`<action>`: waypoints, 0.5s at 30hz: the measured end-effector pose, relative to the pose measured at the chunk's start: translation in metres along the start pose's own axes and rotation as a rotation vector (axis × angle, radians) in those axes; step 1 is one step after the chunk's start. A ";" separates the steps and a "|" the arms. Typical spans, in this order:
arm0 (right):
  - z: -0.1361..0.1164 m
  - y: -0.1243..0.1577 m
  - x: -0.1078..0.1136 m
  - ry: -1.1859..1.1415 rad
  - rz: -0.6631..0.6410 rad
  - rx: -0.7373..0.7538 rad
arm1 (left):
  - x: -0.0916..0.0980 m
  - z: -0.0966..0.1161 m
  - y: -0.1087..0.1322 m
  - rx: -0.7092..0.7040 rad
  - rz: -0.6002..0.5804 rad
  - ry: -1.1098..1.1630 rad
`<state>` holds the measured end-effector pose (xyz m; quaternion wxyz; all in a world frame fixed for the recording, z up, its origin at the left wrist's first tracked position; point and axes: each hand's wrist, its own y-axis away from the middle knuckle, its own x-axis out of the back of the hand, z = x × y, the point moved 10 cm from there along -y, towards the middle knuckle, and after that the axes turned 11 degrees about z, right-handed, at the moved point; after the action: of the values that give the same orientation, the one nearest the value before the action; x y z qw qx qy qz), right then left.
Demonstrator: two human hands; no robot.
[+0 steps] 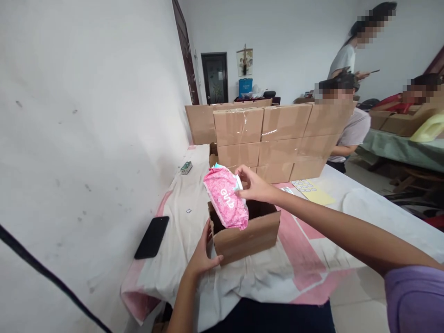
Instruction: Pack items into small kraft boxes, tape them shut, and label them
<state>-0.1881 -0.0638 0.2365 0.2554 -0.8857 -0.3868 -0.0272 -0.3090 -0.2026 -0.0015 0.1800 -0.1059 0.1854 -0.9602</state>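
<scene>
In the head view, my right hand [255,185] grips a pink pack of wet wipes [227,199] by the white lid on its side. The pack hangs tilted over an open cardboard box [248,240], and its lower end overlaps the box's front edge in view. My left hand [203,254] holds the near left corner of that box, thumb on the front face and fingers along the left side. What lies inside the box is mostly hidden by the pack and in shadow.
Taped cardboard boxes [239,127] stand stacked behind the open box. A black phone [151,237] and a small green box [186,168] lie on the left. A yellow sheet of stickers [315,193] lies to the right. Beyond the stack sits a person [355,127]; others are further back.
</scene>
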 end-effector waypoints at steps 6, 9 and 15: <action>-0.025 0.008 0.006 0.101 -0.031 0.108 | -0.002 0.008 -0.001 -0.008 -0.006 0.009; -0.052 0.018 0.003 0.285 -0.089 0.348 | -0.002 0.011 -0.002 -0.021 -0.008 0.013; -0.054 0.047 -0.028 0.601 -0.424 0.499 | -0.003 0.010 -0.002 -0.029 -0.012 0.012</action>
<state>-0.1670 -0.1353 0.2566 0.5514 -0.6506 -0.4632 -0.2411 -0.3043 -0.2032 0.0077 0.1714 -0.1037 0.1999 -0.9591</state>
